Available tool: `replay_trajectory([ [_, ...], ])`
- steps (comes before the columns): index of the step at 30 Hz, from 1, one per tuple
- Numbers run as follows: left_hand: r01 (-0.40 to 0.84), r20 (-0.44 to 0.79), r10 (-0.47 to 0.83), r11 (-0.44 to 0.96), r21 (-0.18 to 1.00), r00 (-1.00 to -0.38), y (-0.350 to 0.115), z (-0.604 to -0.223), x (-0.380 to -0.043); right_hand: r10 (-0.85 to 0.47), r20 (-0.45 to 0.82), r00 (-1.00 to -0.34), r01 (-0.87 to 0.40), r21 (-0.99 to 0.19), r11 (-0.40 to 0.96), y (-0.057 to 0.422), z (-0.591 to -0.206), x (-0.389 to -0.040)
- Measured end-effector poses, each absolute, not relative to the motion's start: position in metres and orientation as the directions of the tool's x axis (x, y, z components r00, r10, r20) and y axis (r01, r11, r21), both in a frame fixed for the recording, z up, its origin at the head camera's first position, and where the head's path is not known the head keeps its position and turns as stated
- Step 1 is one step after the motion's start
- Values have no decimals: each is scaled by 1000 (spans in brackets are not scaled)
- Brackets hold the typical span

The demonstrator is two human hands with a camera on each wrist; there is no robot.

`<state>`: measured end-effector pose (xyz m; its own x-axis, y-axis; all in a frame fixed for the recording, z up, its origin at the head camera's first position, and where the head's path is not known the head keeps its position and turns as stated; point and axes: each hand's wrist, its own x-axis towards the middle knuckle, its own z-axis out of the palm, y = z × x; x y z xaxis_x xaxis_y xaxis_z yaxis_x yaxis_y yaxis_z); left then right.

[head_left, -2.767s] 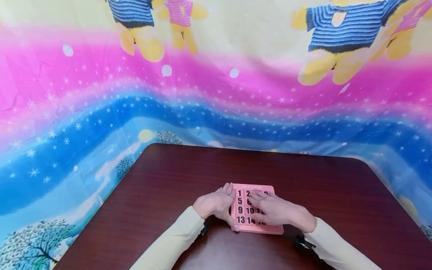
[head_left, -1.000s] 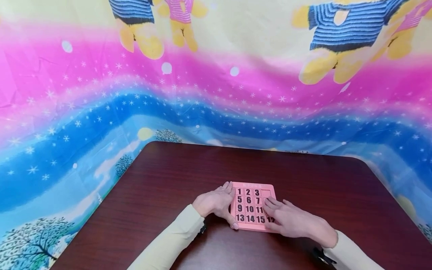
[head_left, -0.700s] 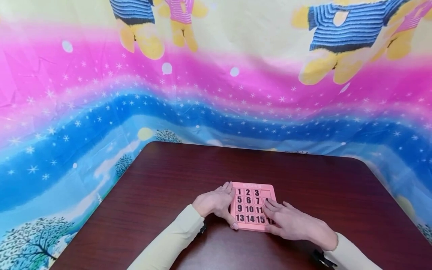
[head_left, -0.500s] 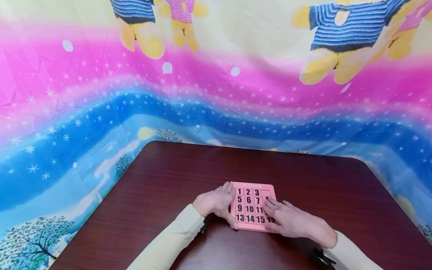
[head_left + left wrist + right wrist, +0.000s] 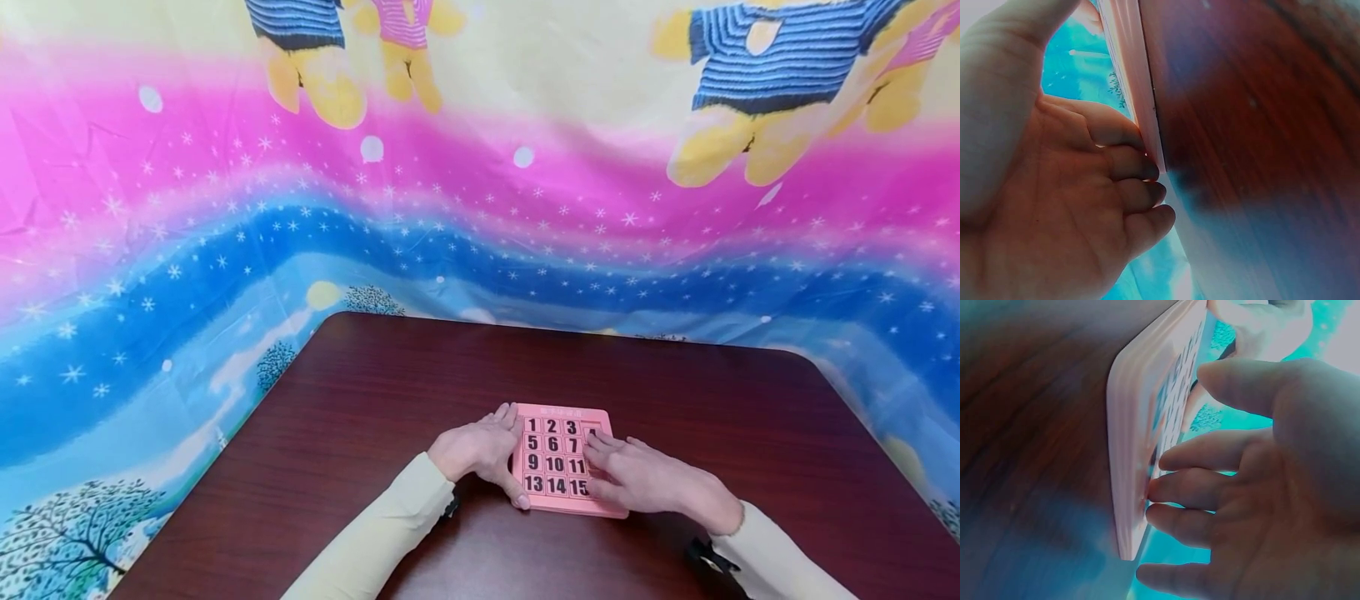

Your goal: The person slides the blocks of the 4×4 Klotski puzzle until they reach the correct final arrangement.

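Observation:
A pink number slide puzzle [image 5: 555, 505] lies flat on the table in the head view, black numbers on its tiles. My left hand [image 5: 483, 450] rests along its left side. In the left wrist view, the fingers [image 5: 1129, 162] touch the side edge, and the head view has the thumb at the near left corner. Over the right column is my right hand [image 5: 648, 477], with nearly straight fingers and fingertips on the tiles. The 4 tile [image 5: 592, 432] shows partly at the upper right. Tiles below it in that column are hidden under the hand.
The dark wooden table [image 5: 420, 375] has rounded far corners. Behind and beside it hangs a printed cloth [image 5: 480, 192] with bears, snowflakes and trees. A black strap [image 5: 712, 557] shows under the right sleeve, and another dark piece [image 5: 451, 505] at the left wrist.
My right hand first drew back toward the right edge, uncovering the middle tiles, then moved slightly up and left. The 4 tile has slid upward into the top right space. My left hand stays put.

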<state>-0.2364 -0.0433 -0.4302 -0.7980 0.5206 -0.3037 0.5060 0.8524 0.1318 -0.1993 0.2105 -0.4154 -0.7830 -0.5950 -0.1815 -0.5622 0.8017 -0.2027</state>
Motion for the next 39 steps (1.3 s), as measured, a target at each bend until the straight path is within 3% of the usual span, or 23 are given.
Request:
replay_trajectory([
  [10, 501, -308, 515, 856, 128, -800, -43, -428, -235, -586, -153, -796, -555, -204, 807, 210, -418, -207],
  [24, 498, -311, 516, 856, 141, -798, -42, -429, -236, -601, -204, -773, -567, -205, 798, 223, -413, -167],
  [39, 496, -315, 514, 857, 142, -798, -42, -430, -237, -642, -176, -746, -621, -163, 767, 218, -410, -154],
])
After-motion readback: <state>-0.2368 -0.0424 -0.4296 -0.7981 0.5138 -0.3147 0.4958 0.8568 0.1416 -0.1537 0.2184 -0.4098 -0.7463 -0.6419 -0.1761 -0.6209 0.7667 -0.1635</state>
